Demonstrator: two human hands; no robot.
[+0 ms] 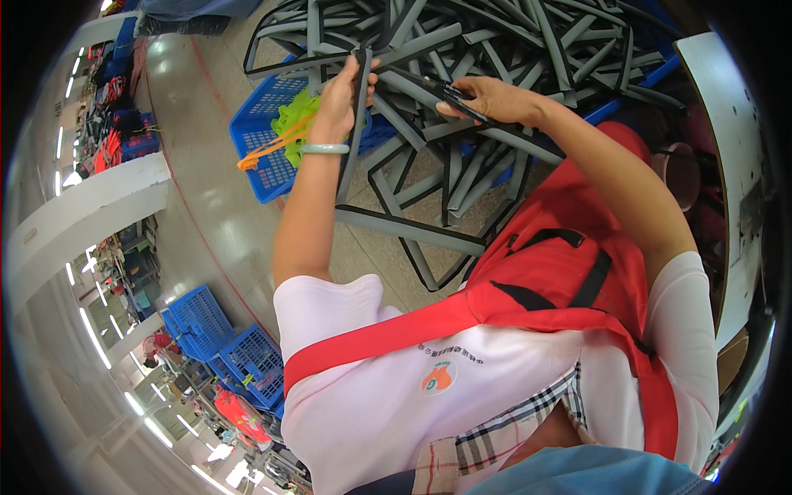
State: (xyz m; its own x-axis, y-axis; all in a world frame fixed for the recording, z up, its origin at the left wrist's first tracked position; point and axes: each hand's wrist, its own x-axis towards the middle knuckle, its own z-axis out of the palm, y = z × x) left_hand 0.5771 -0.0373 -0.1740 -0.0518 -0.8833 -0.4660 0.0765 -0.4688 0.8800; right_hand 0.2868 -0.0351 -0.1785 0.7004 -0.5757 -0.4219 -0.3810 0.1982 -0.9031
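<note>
In the head view, the left hand point(335, 97) is raised, its fingers point(372, 79) closed around a black-edged grey strip point(358, 115), which hangs down from them toward the forearm. A pale bangle point(324, 148) circles the wrist below these fingers. To their right, at nearly the same level, the right hand point(488, 101) pinches a slim black piece point(469, 109) between thumb and fingers; whether it is a tool or part of a strip, I cannot tell.

Beyond and between both sets of fingers lies a large tangled heap of grey strips point(556, 49), some of it reaching under the right fingers. Below the fingers of both hands, an angular grey frame point(412, 229) of the same material hangs or lies over the floor point(190, 165).

Left of the left fingers is a blue basket point(254, 132) holding lime-green material point(293, 124), with an orange cord point(262, 154) across it. Well apart from them, lower left, stand blue crates point(198, 322). A red apron point(569, 194) spreads below the right fingers, and a white panel point(716, 165) rises well to their right.
</note>
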